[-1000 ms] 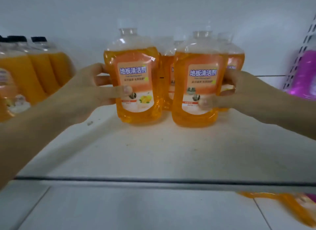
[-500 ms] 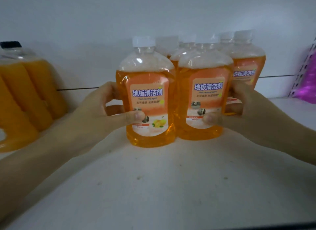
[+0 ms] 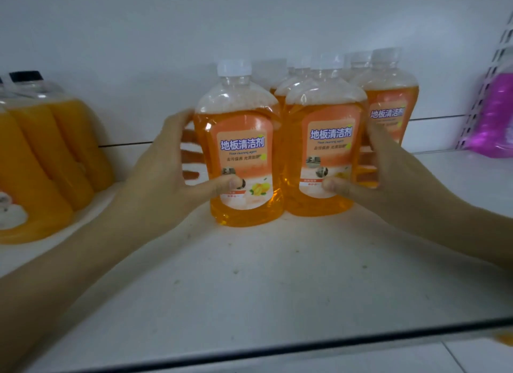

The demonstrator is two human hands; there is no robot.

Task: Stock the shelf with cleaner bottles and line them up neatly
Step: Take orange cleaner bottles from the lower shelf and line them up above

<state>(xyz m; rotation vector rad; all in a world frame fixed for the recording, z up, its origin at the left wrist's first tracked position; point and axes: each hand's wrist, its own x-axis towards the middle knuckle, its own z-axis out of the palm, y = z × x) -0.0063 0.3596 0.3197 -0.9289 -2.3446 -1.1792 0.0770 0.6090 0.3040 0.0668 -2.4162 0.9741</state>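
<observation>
Head cam: both hands are on the front pair of cleaner bottles, mid-shelf. My left hand (image 3: 163, 175) wraps the left bottle (image 3: 241, 156), thumb (image 3: 224, 182) pressed on the label, the other fingers curled round the outer side & back. My right hand (image 3: 388, 178) does the mirror job on the right bottle (image 3: 324, 150), thumb (image 3: 333, 185) low on its label. So each hand is closed round its own bottle, nothing spread.

Both bottles stand upright on the shelf (image 3: 249, 289), bases down, sides touching or v. nearly. More of the same sort sit just behind as a back row (image 3: 388, 106).

Step in hand, as I judge it: squaring this pair. The left base looks a bit nearer me than the right, so the fronts aren't level yet. To do it well:
- slide, don't lift; full bottles w/ rounded bases tip easily, and my grip is low, which helps
- nudge the left one back till both fronts match, labels facing out
- press the pair together lightly, then ease them against the back row w/o shoving it crooked
- let go one hand at a time, check neither rocks

Risk: pushing too hard knocks the rear ones askew.

Black-cap bottles (image 3: 50, 150) stand well apart at far left, a purple pack (image 3: 497, 117) at far right beyond the upright; neither is in the way.
</observation>
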